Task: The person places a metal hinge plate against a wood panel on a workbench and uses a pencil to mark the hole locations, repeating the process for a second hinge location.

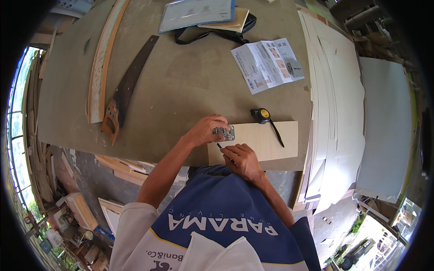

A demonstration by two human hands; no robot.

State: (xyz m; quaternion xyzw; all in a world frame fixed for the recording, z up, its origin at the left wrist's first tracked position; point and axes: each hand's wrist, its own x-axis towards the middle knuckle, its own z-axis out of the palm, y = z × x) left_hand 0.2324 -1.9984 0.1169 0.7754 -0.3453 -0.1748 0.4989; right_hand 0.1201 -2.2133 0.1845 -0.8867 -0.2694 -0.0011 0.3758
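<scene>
A pale wooden board [284, 140] lies along the near edge of the workbench. My left hand [203, 131] grips a small silver metal fitting with holes [230, 133], held at the board's left end; its exact kind is partly covered by my fingers. Just below it, my right hand [246, 160] is closed around a slim dark pen [219, 146], its end pointing toward the fitting. Beyond the board's far edge sits a black and yellow tape measure [260, 115], with a black strap [277, 134] trailing across the wood.
A handsaw [131, 81] lies at the left beside a long wooden strip [101, 67]. Farther back are an unfolded instruction sheet [267, 65], with a small metal piece on it, and a plastic folder [199, 16] over a black bag. Stacked pale sheets [339, 113] stand right of the bench [181, 67].
</scene>
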